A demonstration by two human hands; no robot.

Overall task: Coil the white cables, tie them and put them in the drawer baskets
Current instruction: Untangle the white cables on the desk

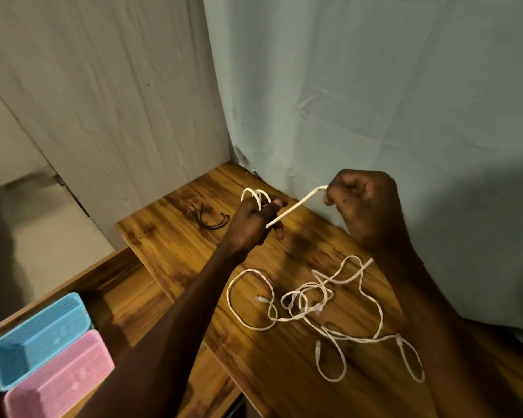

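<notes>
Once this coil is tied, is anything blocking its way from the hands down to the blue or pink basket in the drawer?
Nothing visible does. The left hand holds the coil above the table. The drawer is open below left, and the blue basket and pink basket are uncovered. The black ties lie flat on the tabletop.

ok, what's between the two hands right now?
In the head view, a taut stretch of white cable runs from the left hand, which holds a few coiled loops, up to the right hand; only the wooden tabletop lies beneath.
</notes>
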